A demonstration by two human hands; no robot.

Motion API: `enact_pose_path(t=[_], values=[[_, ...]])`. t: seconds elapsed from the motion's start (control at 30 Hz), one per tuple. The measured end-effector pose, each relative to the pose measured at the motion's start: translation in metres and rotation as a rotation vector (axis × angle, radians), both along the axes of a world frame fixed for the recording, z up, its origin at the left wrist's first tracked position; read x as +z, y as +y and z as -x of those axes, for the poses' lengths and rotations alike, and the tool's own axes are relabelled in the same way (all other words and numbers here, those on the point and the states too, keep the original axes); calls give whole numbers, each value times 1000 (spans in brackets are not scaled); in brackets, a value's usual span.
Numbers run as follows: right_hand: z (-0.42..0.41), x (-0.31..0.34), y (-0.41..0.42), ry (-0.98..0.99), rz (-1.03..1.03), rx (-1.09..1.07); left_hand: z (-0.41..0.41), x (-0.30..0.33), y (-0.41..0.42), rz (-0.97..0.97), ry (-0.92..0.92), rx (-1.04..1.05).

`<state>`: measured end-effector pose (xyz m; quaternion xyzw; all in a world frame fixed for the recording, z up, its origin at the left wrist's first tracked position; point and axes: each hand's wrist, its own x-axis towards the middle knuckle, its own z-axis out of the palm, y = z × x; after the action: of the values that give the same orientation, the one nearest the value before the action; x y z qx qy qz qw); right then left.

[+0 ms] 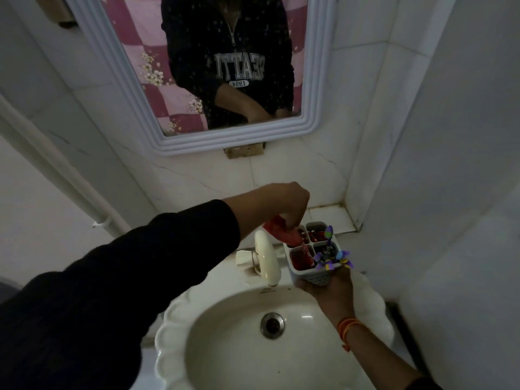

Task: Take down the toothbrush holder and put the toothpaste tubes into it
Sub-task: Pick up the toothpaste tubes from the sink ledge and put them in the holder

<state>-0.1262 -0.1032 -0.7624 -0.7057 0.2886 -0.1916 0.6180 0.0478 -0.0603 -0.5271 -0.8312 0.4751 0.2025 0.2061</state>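
Observation:
A white four-compartment toothbrush holder rests on the palm of my right hand, above the basin's back rim. Red toothpaste tubes stand in two of its compartments. Purple and blue toothbrushes stick out of the near right compartment. My left hand reaches in from the left, fingers pinched on a red toothpaste tube whose lower end is inside the far left compartment. The tube leans to the left.
A white basin with a metal drain lies below. A cream tap stands just left of the holder. A framed mirror hangs on the tiled wall, and a small tiled ledge sits in the corner.

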Motion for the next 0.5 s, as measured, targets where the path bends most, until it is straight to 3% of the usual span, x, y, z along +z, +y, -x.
enact_pose_path(t=[0.1,0.23,0.33,0.5], values=[[1,-2,-1,7,12,-7,-12,-9,-1,95,194,274],[-2,1,-1,65,27,-9,-35,-3,21,358,491,649],[-3,2,-1,51,43,-10,-63,-22,54,379,437,763],[3,8,1,6,173,7,-92,-75,120,142,15,533]])
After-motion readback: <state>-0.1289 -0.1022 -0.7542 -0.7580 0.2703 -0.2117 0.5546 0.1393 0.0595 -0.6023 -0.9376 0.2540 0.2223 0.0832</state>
